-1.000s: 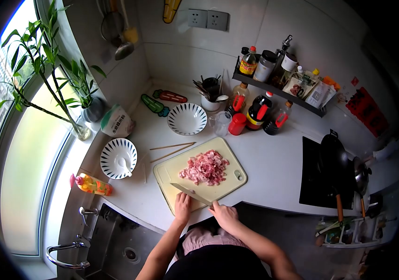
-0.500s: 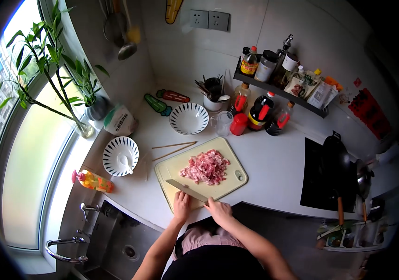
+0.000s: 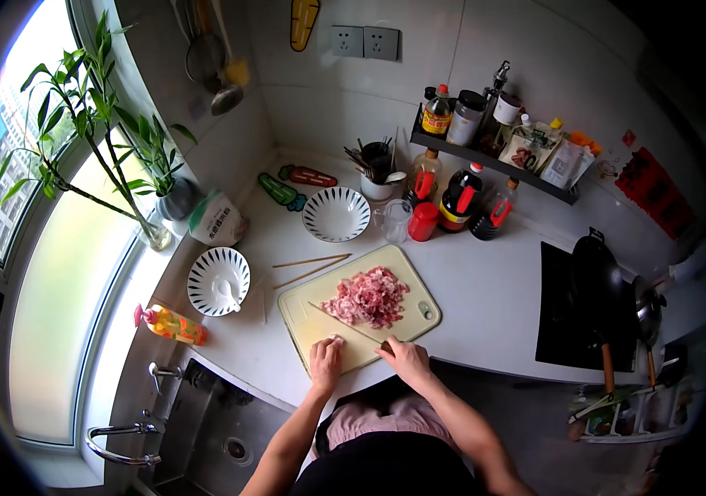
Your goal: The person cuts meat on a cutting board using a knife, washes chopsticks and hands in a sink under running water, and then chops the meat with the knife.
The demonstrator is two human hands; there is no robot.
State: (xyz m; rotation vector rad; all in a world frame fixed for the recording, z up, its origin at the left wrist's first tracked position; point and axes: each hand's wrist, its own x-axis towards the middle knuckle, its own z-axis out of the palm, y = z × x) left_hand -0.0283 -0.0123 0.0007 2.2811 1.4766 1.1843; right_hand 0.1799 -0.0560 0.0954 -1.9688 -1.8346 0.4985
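Observation:
Chopped raw meat (image 3: 372, 296) is heaped on a cream cutting board (image 3: 307, 331). My right hand (image 3: 405, 357) grips the handle of a kitchen knife (image 3: 351, 326) at the board's near edge. Its blade is seen nearly edge-on and runs up and left along the near side of the heap. Low on the board rests my left hand (image 3: 325, 361), with its fingers curled together. A small pale piece of meat (image 3: 336, 337) shows at those fingertips, apart from the heap and a little nearer to me than the blade.
Two chopsticks (image 3: 313, 269) lie behind the board. Patterned bowls (image 3: 336, 213) stand further back, one with a white spoon (image 3: 227, 296). Sauce bottles (image 3: 458, 198) line the wall. A sink (image 3: 204, 446) is at left; a black cooktop (image 3: 558, 314) with a wok (image 3: 596, 281) is at right.
My left hand has come off the knife blade and down onto the board beside a small meat piece. The blade has turned from flat to nearly edge-on and moved towards the heap.

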